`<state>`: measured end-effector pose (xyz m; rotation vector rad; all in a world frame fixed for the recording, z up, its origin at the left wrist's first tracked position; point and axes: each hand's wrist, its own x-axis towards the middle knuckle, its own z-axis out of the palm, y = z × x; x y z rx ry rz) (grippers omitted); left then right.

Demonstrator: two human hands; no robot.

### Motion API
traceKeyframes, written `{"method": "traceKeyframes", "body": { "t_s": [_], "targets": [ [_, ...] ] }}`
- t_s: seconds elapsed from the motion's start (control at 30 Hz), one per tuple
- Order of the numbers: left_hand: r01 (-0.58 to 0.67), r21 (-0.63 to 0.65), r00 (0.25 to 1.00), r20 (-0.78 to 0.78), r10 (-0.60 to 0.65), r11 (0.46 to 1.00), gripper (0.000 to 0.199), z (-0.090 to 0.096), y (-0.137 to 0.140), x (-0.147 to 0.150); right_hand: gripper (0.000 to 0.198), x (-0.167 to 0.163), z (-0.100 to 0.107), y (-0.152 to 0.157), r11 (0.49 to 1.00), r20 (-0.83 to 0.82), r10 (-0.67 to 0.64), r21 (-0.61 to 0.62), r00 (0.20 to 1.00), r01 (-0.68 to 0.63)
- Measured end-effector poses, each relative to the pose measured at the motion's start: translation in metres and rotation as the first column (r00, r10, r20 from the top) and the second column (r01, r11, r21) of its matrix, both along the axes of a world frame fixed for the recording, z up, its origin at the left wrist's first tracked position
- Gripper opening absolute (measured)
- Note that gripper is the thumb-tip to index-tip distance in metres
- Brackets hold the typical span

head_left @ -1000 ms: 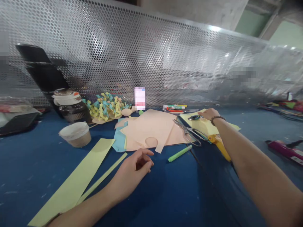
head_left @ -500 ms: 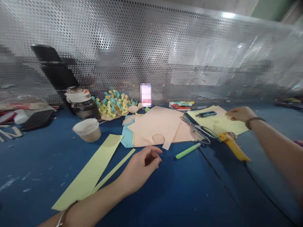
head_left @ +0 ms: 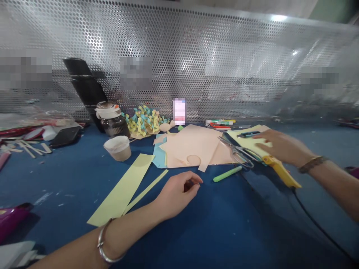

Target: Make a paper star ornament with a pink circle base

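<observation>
My left hand (head_left: 179, 194) is over the blue table, just in front of the papers, its fingers loosely curled with a gap inside and nothing visible in them. My right hand (head_left: 286, 147) reaches over yellow paper (head_left: 246, 142) at the right, fingers stretched out and apart. Its fingertips are close to a dark teal utility knife (head_left: 248, 134). Scissors (head_left: 238, 151) lie on pink paper (head_left: 193, 144), left of that hand. Just below it is a yellow glue gun (head_left: 282, 172) with a black cord. A green marker (head_left: 227, 174) lies between my hands.
A wide yellow paper strip (head_left: 123, 190) and a thin one (head_left: 146, 191) lie beside my left forearm. Behind them stand a paper cup (head_left: 117, 149), a dark jar (head_left: 113, 121) and folded paper pieces (head_left: 144, 121). A perforated metal panel (head_left: 190, 67) closes off the back.
The view has shifted, so most things sit further right or higher. My right hand has moved nearer over the yellow paper, fingers more extended. The left hand keeps its loose curl, thumb closer to the index finger.
</observation>
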<state>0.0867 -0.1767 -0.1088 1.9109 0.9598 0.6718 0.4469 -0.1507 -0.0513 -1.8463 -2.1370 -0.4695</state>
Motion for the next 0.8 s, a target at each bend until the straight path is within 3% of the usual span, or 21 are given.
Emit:
{"method": "traceKeyframes", "body": {
  "t_s": [0.07, 0.13, 0.2, 0.27, 0.4, 0.5, 0.57, 0.67, 0.8],
  "targets": [
    [-0.006, 0.009, 1.0, 0.02, 0.006, 1.0, 0.014, -0.001, 0.0, 0.0, 0.026, -0.052, -0.01, 0.005, 0.957, 0.054, 0.27, -0.126, 0.961, -0.261],
    [-0.015, 0.011, 0.999, 0.052, 0.014, 1.0, 0.015, -0.002, -0.001, -0.001, 0.032, -0.1, -0.02, 0.006, 0.883, 0.069, 0.445, -0.199, 0.893, -0.425],
    [-0.026, 0.001, 0.995, 0.097, 0.026, 1.0, 0.017, -0.003, 0.0, -0.001, 0.029, -0.135, -0.028, 0.006, 0.838, 0.057, 0.522, -0.219, 0.851, -0.499],
    [-0.045, -0.02, 0.987, 0.152, 0.048, 0.999, 0.019, -0.005, 0.001, -0.002, 0.015, -0.153, -0.031, 0.007, 0.825, 0.016, 0.542, -0.202, 0.84, -0.529],
    [-0.144, -0.099, 0.94, 0.297, 0.167, 0.985, 0.012, -0.007, 0.007, -0.003, 0.01, -0.153, -0.03, 0.011, 0.868, -0.175, 0.481, -0.04, 0.859, -0.495],
    [-0.259, -0.232, 0.839, 0.426, 0.337, 0.938, 0.014, -0.006, 0.014, -0.004, 0.016, -0.145, -0.027, 0.012, 0.912, -0.424, 0.409, 0.147, 0.808, -0.384],
    [-0.269, -0.357, 0.775, 0.471, 0.421, 0.895, 0.034, -0.003, 0.018, -0.006, 0.02, -0.142, -0.026, 0.01, 0.916, -0.591, 0.402, 0.247, 0.699, -0.317],
    [-0.156, -0.506, 0.757, 0.491, 0.432, 0.848, 0.068, 0.004, 0.022, -0.013, 0.025, -0.139, -0.028, 0.004, 0.899, -0.751, 0.438, 0.36, 0.495, -0.248],
    [0.16, -0.676, 0.663, 0.613, 0.429, 0.719, 0.085, 0.012, 0.028, -0.024, 0.036, -0.13, -0.035, -0.004, 0.885, -0.846, 0.462, 0.424, 0.265, -0.191]
  ]
}}
